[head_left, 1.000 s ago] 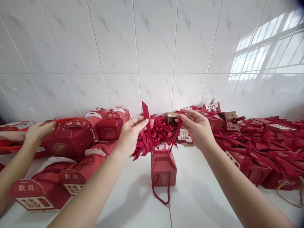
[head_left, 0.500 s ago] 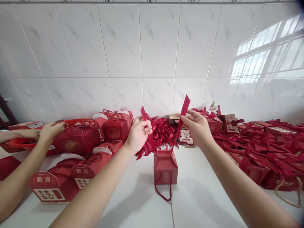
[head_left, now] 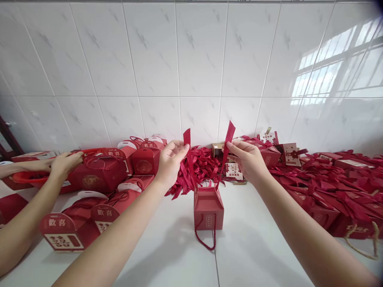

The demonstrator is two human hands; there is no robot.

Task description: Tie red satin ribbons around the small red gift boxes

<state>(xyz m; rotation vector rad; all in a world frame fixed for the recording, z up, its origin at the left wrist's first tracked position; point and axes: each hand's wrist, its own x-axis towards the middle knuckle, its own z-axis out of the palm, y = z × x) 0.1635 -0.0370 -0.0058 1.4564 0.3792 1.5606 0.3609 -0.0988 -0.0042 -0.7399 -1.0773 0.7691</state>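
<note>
A small red gift box [head_left: 208,213] stands upright on the white table, its dark red rope handle [head_left: 206,243] hanging down in front. From the top of the box a red ribbon [head_left: 223,165] rises as two raised ends. My left hand [head_left: 171,161] pinches one end between thumb and fingers, above and left of the box. The other end is pinched by my right hand [head_left: 247,157], above and right of it; both tips stick up past the fingers. Behind the box lies a heap of loose red ribbons [head_left: 206,165].
At the left stand several larger red gift boxes [head_left: 101,175], where another person's hands [head_left: 64,165] hold a red bag or box. Ribbon-tied red boxes [head_left: 317,203] crowd the right side. A white tiled wall [head_left: 200,59] closes the back.
My left hand has turned and shifted slightly, and its ribbon end now stands more upright, closer to the other. My right hand has moved little, sliding its grip slightly on the ribbon.
</note>
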